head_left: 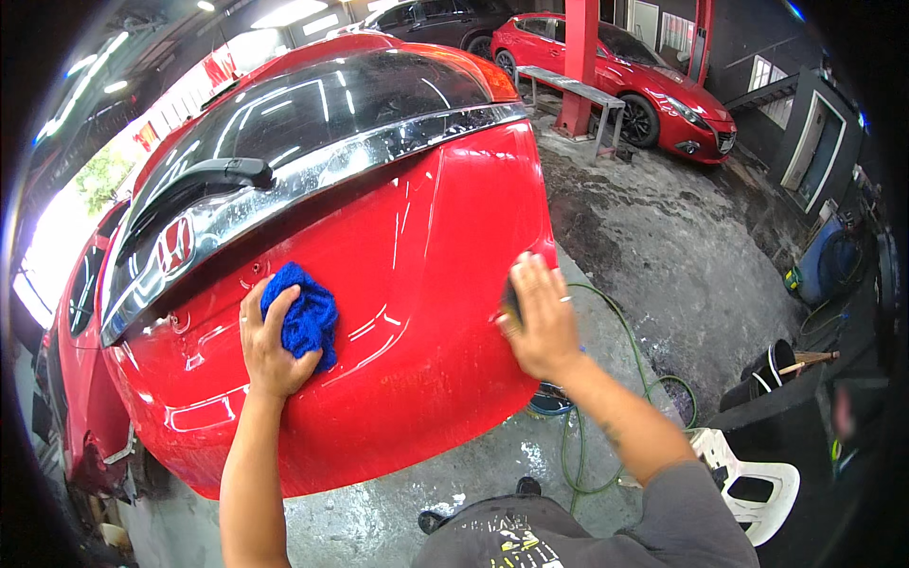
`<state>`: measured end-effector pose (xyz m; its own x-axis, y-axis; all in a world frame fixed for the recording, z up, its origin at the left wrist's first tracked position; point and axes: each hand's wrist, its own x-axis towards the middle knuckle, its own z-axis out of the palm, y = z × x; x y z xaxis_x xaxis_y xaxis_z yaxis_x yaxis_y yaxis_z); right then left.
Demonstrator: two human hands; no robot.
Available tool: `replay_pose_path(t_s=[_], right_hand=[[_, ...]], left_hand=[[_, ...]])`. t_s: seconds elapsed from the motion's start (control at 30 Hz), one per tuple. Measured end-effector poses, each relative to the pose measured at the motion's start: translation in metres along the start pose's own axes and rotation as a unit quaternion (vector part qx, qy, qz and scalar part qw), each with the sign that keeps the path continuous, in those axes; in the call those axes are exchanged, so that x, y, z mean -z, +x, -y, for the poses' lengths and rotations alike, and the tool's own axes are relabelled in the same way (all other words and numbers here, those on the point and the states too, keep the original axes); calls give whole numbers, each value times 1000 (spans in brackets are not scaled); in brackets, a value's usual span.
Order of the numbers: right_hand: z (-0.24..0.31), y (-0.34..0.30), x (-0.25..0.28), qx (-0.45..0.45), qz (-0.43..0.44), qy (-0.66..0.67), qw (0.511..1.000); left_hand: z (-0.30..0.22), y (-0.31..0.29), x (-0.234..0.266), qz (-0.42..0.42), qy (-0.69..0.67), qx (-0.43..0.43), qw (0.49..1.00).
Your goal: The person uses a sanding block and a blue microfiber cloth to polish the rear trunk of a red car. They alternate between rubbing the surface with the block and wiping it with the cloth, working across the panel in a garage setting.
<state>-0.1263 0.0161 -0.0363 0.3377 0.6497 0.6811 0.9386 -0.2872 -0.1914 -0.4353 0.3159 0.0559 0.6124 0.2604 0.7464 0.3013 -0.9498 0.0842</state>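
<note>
A red car tailgate [445,350] with a chrome trim strip [379,151] and a dark rear window fills the middle of the head view. My left hand [273,341] presses a bunched blue microfiber cloth [308,317] against its lower panel, fingers curled over the cloth. Near the tailgate's right edge, my right hand [542,322] lies over a small dark pad [511,295], which shows only along the inner side of the fingers. That hand covers most of the pad, so its exact kind is hidden. Above my left hand, a black rear wiper [204,175] rests across the glass.
A green hose [632,341] loops over the wet concrete floor at the right. There, a white plastic chair [757,483] stands near my right arm. Farther back are a metal bench [578,87], a red pillar [578,57] and another red car [644,85].
</note>
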Motion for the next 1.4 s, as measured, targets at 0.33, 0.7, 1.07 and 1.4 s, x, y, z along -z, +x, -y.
replay_pose_path(t_s=[0.33, 0.7, 1.07, 1.4], right_hand=[[158, -21, -33, 172, 51, 84, 980], [30, 6, -9, -15, -5, 154, 988], [116, 64, -8, 265, 16, 23, 964], [135, 61, -15, 254, 91, -19, 963]], left_hand=[[8, -9, 16, 2, -14, -29, 999], [-125, -2, -47, -57, -174, -33, 983], [-83, -52, 5, -79, -74, 56, 993], [76, -149, 138, -107, 42, 103, 988]])
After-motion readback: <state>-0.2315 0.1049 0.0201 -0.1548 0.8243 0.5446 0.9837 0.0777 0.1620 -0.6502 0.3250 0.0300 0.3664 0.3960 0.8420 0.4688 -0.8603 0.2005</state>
